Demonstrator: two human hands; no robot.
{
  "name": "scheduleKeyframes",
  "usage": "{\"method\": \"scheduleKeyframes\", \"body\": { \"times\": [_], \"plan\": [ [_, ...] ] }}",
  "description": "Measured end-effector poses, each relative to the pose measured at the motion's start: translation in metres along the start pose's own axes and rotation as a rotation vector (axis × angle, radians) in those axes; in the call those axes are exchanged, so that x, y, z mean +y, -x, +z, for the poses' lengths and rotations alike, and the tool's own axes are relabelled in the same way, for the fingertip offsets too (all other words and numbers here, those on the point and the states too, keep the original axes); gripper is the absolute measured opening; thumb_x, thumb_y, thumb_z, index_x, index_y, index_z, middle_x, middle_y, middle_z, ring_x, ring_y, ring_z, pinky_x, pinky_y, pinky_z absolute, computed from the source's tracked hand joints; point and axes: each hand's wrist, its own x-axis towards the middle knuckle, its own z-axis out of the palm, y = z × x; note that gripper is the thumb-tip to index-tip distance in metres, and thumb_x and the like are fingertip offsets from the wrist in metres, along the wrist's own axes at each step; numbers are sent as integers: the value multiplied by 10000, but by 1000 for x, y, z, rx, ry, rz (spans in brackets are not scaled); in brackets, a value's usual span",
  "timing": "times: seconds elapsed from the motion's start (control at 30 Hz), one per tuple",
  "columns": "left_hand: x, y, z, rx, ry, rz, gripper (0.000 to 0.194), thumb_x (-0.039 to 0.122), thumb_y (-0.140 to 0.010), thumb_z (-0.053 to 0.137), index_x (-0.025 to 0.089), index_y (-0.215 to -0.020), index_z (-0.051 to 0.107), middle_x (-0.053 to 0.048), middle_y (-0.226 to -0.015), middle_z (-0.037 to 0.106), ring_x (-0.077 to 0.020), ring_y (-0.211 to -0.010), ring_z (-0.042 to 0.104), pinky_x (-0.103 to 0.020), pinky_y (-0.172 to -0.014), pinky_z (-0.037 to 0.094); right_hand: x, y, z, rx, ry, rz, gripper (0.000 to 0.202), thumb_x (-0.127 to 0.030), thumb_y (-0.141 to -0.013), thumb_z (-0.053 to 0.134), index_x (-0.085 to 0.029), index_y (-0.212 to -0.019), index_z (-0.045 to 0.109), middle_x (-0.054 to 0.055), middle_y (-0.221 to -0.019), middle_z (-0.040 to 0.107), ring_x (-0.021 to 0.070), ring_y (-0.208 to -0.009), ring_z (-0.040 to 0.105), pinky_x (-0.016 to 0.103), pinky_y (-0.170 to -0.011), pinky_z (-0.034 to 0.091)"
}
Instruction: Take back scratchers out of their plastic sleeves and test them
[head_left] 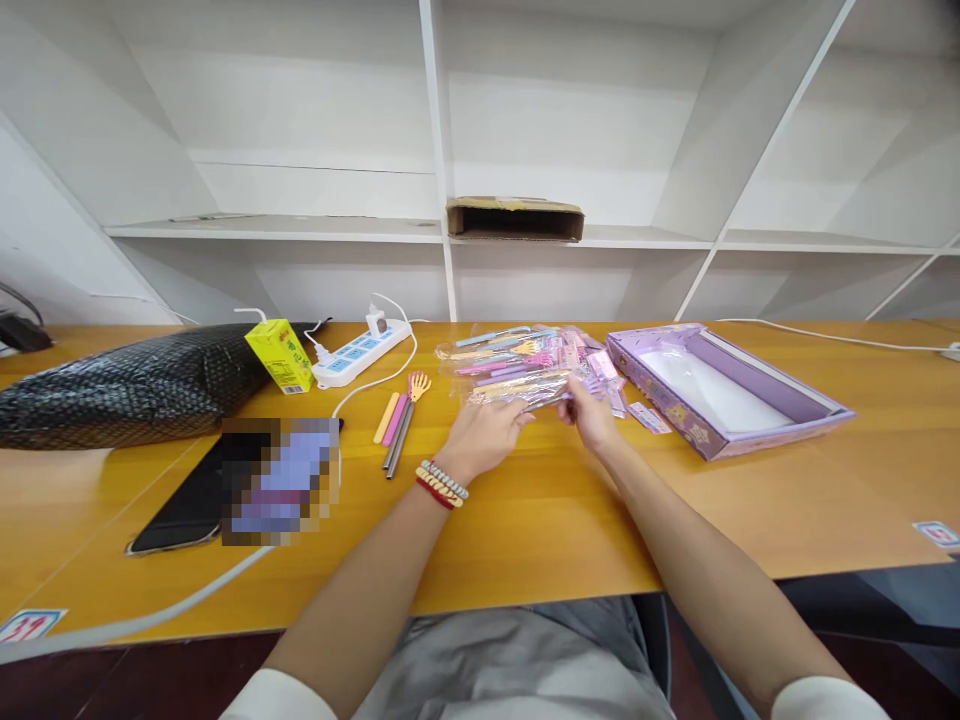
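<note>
In front of me on the wooden table lies a pile of clear plastic packets [510,350] with pink, blue, yellow and purple sticks inside. My left hand [486,435] is closed on the near edge of a packet at the front of the pile. My right hand [591,412] pinches the right end of the same packet, close to some pink and purple cards. Left of the pile rest a yellow stick [386,418], a pink one and two grey metal rods [400,440], with a small yellow hand-shaped piece [419,386] at their top.
A purple open box [705,430] stands to the right. On the left are a power strip [362,352], a yellow drink carton [279,355], a black wrapped bundle [135,385] and a dark phone [187,500]. A cardboard box [516,220] sits on the white shelf.
</note>
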Motion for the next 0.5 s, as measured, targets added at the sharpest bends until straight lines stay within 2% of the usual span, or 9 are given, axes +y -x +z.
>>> {"method": "scheduleKeyframes", "body": {
  "times": [0.13, 0.27, 0.37, 0.5],
  "plan": [
    [-32, -1, -16, 140, -161, -25, 247, 255, -876, 404, 241, -986, 625, -52, -905, 655, -219, -886, 556, -379, -781, 352, -28, -23, -41, 453, -276, -94, 360, -452, -719, 585, -188, -592, 376, -86, -406, 383, 39, -309, 314, 168, -297, 199],
    [-67, 5, -27, 285, -246, -140, 263, 193, -853, 412, 250, -984, 633, -60, -912, 637, -227, -904, 519, -422, -837, 293, -57, -29, -84, 739, -436, -155, 301, -344, -809, 457, -180, -590, 331, -86, -452, 347, 22, -319, 278, 142, -290, 162],
    [-88, 11, -31, 311, -271, -187, 256, 225, -861, 414, 251, -989, 634, -60, -905, 628, -230, -915, 503, -423, -847, 279, -72, -23, -108, 902, -499, -227, 295, -286, -808, 426, -179, -565, 297, -81, -467, 301, 17, -327, 234, 147, -295, 148],
    [-105, 17, -33, 319, -269, -235, 257, 218, -852, 420, 241, -997, 631, -62, -921, 627, -225, -935, 497, -405, -868, 273, -88, -16, -142, 1011, -678, -312, 324, -239, -769, 458, -193, -575, 203, -90, -487, 206, 15, -345, 240, 145, -325, 157]
  ]
}}
